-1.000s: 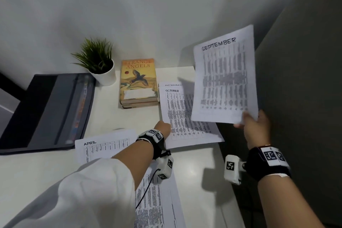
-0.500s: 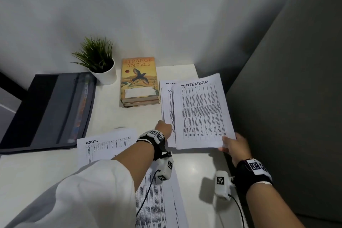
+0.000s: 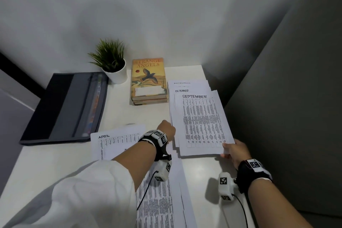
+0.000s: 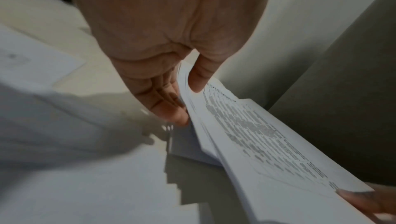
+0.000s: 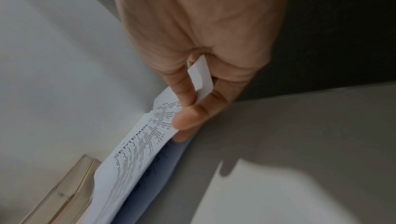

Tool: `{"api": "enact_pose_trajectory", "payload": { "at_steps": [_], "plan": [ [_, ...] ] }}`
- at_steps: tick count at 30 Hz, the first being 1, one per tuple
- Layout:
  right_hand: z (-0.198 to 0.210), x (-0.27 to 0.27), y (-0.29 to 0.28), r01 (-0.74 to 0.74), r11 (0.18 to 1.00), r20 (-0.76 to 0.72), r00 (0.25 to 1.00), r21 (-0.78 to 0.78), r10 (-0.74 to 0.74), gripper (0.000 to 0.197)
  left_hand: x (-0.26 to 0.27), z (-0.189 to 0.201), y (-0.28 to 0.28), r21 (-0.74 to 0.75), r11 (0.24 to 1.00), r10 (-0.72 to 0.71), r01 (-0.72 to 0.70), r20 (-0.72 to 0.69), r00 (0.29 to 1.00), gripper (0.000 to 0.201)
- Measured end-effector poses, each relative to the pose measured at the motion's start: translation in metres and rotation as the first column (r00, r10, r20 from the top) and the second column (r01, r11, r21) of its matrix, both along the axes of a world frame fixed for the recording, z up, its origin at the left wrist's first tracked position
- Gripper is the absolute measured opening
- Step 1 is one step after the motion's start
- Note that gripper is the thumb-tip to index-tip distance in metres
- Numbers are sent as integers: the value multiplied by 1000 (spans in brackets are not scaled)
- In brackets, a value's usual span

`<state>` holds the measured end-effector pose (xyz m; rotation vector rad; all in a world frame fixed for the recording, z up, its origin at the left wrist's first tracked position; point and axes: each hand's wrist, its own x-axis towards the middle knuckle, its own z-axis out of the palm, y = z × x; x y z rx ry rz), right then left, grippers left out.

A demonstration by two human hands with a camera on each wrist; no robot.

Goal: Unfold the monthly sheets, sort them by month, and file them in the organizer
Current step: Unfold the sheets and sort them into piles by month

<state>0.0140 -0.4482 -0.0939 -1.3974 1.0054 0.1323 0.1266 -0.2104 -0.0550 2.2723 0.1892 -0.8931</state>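
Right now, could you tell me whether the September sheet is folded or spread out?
Spread out: the September sheet lies unfolded atop the pile, its whole table showing, with the right hand pinching its near corner.

Both hands (image 3: 167,130) (image 3: 236,152) forward, fingers pinched.

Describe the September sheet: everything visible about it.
The September sheet is white paper, unfolded, headed SEPTEMBER in hand-style capitals above a dense printed table. It lies on top of the stack, leaving the October sheet heading showing. The right hand pinches its near right corner; the left hand pinches the stack's left edge.
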Motion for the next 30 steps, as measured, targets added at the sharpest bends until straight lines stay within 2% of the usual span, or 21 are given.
{"api": "enact_pose_trajectory", "payload": {
  "at_steps": [1, 2, 5, 8, 12, 14, 17, 19, 22, 24, 27, 28, 30],
  "plan": [
    [0, 1, 1, -5, 1000, -1, 1000, -11, 5, 21, -2, 2, 7, -109, 979, 171, -172, -19, 985, 18],
    [0, 1, 2, -13, 1000, -1, 1000, -29, 13, 20, -6, 3, 15, -155, 963, 225, -221, 4, 974, 13],
    [2, 2, 7, -81, 986, -5, 997, -144, 81, 20, -23, 9, 47, -235, 947, 250, -220, 104, 963, 28],
    [4, 2, 13, -193, 922, -67, 981, -335, 181, 17, -45, 12, 88, -268, 933, 305, -241, 228, 925, 33],
    [6, 5, 22, -282, 832, -230, 954, -478, 192, 39, -69, 9, 149, -101, 971, 238, -216, 364, 900, 34],
    [6, 7, 29, -349, 761, -332, 925, -547, 186, 46, -81, 10, 171, -22, 981, 185, -193, 407, 895, 32],
    [6, 8, 39, -440, 683, -425, 882, -583, 205, 49, -100, 9, 193, 11, 994, 99, -112, 403, 910, 20],
    [7, 7, 43, -469, 668, -452, 866, -578, 216, 52, -113, 9, 202, 9, 998, 50, -59, 403, 914, 16],
    [13, 4, 49, -483, 617, -502, 850, -621, 160, 66, -128, 8, 210, 4, 1000, -12, 12, 387, 922, 17],
    [21, 1, 63, -477, 566, -480, 863, -672, 158, 66, -135, 7, 214, 14, 999, -46, 44, 387, 921, 20],
    [36, -1, 108, -504, 501, -387, 863, -704, 324, 48, -140, 9, 216, -25, 999, -28, 43, 428, 903, 14],
    [40, -2, 127, -544, 454, -361, 827, -706, 431, 41, -141, 10, 216, -52, 998, -12, 38, 430, 903, 12],
    [48, -8, 168, -614, 353, -280, 700, -706, 658, 28, -143, 12, 215, -116, 993, 19, 31, 409, 912, 11]
  ]
}}
